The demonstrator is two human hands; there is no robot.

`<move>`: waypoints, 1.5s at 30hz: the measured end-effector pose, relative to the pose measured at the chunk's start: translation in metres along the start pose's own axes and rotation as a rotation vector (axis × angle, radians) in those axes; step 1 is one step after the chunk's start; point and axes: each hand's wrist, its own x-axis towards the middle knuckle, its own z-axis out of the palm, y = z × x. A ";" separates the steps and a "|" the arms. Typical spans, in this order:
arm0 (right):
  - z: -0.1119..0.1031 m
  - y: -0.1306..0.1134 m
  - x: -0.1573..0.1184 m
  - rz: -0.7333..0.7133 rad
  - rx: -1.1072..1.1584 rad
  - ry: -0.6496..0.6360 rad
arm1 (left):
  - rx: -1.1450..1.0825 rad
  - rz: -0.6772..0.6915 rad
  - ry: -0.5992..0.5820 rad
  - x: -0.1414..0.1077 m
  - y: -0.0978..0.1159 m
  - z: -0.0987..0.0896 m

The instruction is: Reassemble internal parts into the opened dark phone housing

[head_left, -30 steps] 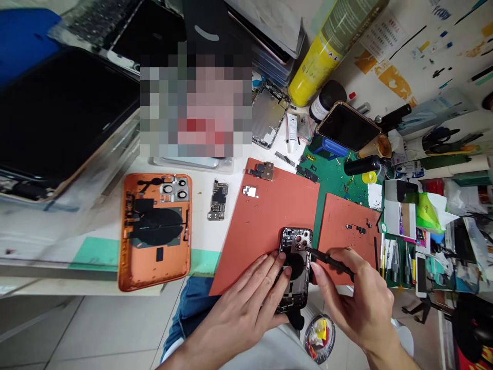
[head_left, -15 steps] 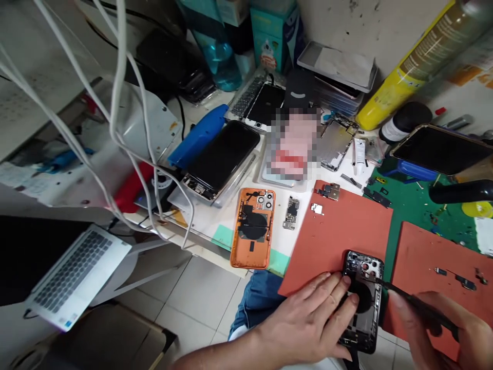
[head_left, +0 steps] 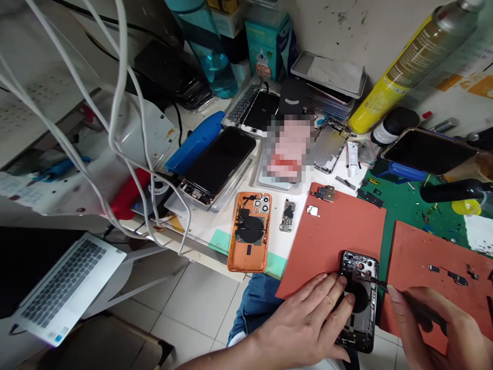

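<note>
A dark phone housing (head_left: 360, 329), its inner side up, lies across the front edge of a red mat (head_left: 339, 221). My left hand (head_left: 311, 316) holds it, fingers laid over its left side and thumb near the bottom. In my right hand (head_left: 442, 318) is a slim black tool with a thin tip (head_left: 379, 282); whether it is tweezers or a pry tool I cannot tell. Its tip touches the housing just below the camera holes. An orange phone housing (head_left: 249, 252) and a small circuit board (head_left: 287, 216) lie to the left.
Small parts (head_left: 458, 278) lie on a second red mat (head_left: 412, 246) at right, over a green mat (head_left: 408, 205). Behind are a black-screened phone (head_left: 221, 159), a yellow spray can (head_left: 381, 90) and a blue bottle (head_left: 215, 56). White cables (head_left: 115, 113) hang at left.
The view has shifted slightly, so most of the scene sits a little further left. Both hands keep their places on the dark housing and the tool; the tool's tip stays near the camera holes.
</note>
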 end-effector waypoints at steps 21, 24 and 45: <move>0.004 -0.028 0.001 -0.278 -0.156 0.249 | -0.026 -0.030 -0.001 0.005 -0.004 -0.006; 0.004 -0.033 0.003 -0.256 -0.058 0.234 | -0.052 -0.039 0.016 0.006 -0.006 -0.005; 0.016 0.011 -0.023 0.615 1.034 0.277 | -0.567 -0.406 0.085 0.075 -0.017 -0.030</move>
